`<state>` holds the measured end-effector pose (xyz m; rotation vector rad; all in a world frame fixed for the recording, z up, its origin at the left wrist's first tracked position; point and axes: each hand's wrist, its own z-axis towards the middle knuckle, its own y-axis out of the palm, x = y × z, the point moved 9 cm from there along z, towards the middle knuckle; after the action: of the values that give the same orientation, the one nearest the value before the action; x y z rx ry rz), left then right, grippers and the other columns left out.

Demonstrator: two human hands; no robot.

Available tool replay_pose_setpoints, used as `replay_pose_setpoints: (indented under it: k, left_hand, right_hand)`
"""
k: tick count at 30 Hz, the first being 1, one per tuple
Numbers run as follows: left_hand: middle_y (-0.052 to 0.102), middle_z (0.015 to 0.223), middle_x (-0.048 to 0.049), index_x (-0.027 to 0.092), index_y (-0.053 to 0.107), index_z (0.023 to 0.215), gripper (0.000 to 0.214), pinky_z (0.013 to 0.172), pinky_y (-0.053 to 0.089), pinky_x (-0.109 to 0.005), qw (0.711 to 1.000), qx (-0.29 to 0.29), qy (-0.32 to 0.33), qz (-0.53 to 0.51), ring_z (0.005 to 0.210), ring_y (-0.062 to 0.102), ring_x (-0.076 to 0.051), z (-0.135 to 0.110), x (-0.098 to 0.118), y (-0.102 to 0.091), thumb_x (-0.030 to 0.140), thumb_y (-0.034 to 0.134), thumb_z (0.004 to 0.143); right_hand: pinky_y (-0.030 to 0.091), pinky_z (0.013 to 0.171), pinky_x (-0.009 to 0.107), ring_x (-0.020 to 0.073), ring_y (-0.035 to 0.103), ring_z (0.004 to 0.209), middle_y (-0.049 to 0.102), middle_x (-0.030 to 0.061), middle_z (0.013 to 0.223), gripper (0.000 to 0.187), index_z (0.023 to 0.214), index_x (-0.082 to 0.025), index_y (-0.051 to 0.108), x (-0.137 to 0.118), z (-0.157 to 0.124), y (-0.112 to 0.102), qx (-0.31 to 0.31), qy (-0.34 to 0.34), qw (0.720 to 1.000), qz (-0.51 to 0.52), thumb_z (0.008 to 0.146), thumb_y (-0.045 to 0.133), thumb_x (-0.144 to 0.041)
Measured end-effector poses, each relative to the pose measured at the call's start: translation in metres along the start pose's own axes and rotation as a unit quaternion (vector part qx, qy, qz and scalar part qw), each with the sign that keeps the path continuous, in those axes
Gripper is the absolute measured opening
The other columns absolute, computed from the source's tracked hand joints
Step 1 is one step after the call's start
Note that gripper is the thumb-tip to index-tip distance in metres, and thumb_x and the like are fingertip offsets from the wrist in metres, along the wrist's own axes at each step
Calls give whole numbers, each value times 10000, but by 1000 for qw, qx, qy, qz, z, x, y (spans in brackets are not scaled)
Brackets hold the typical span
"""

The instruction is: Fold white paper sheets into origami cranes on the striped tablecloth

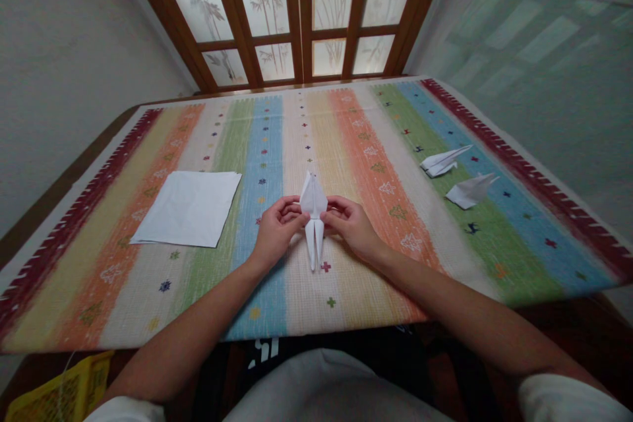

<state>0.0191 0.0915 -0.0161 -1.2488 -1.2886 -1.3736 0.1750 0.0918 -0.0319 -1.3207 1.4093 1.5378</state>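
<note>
Origami paper figure (313,201) lies near the middle of the striped counter (123,290), toward its near edge. Left hand (277,231) and right hand (352,225) grip narrowly, fingertips pinching its wide body from either side. Thin creased paper looks light and easily crushed; hold the body, not the slender points (312,247).

Sheets: stack of white paper (188,209) — loose, on the left half of the cloth
Folded pieces: two white paper models (441,161) (469,190) — on the right half, just beside each other, not touching
Cloth: striped woven rug (277,138) — multicoloured bands, small stitched motifs, dark red borders
Desk: wooden edge (64,188) — showing past the cloth on the left
Door: wood-framed glazed door (281,13) — frosted panes, bamboo pattern, beyond the far end
Crate: yellow plastic crate (59,392) — lower left, partly in view
Walls: plain white wall (74,79) — left side
</note>
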Motion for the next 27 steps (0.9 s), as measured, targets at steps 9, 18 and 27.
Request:
replay_pose_setpoints:
  k: [9, 18, 27]
  left_hand:
    - [791, 855, -70, 191, 787, 878, 291, 696, 646, -351, 996, -50, -25, 63, 754, 741, -209, 0, -7, 7, 463, 856, 800]
    - [758, 767, -48, 179, 795, 816, 309, 642, 615, -314, 996, -49, -62, 43, 669, 705, -177, -1, -10, 6, 459, 908, 751]
    - [736, 708, -38, 166, 785, 765, 352, 599, 595, -300, 994, -64, -65, 56, 613, 680, -166, -1, -10, 6, 498, 901, 744]
  right_hand:
    - [515, 656, 289, 164, 651, 738, 731, 9, 874, 237, 968, -241, 728, -1, -1, 1, -11, -3, 998, -59, 795, 823, -373]
    - [509, 657, 295, 160, 620, 707, 695, 7, 787, 321, 877, -225, 736, -5, -1, 3, -29, -5, 998, -62, 764, 880, -488]
    - [484, 621, 281, 136, 561, 635, 614, -28, 707, 332, 877, -218, 706, -7, -2, 1, -32, -10, 996, -87, 764, 880, -477]
